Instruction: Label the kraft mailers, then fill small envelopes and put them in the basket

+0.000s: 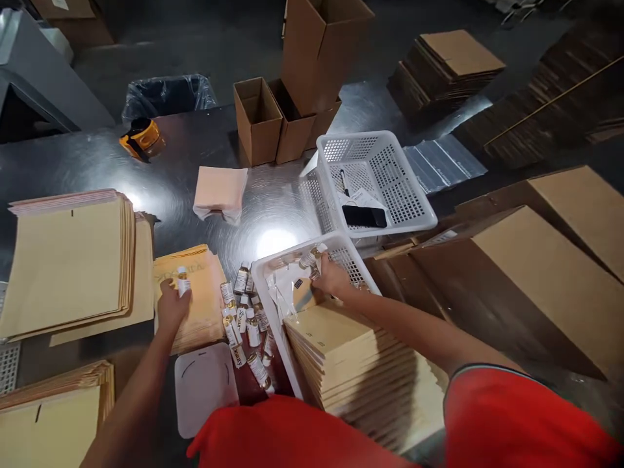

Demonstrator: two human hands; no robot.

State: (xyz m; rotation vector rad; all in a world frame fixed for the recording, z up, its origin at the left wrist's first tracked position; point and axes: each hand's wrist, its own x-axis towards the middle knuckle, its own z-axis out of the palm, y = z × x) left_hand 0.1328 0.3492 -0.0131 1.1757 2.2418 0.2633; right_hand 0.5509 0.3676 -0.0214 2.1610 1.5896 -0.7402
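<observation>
We pinch 1 white-capped bottle [183,282] between the thumb and fingers of the left hand [173,307], over the yellow envelopes [205,315]. Its long axis runs roughly away from us, cap at the far end. With the right hand [335,276], inside the near white basket [271,305], we grasp at least 1 slanted bottle [307,260], cap up and to the right; we cannot tell whether the grip includes a 2nd.

Governing relation: the loose bottles [252,330] lie on the metal table [166,188] between the 2 hands, to the right of the left hand and just beside the basket's left wall. The left hand is nearer, with no wall between; the basket wall separates the right hand from them. Their long axes do not align: 1 loose bottle near our body lies on its side, cap toward us.
</observation>
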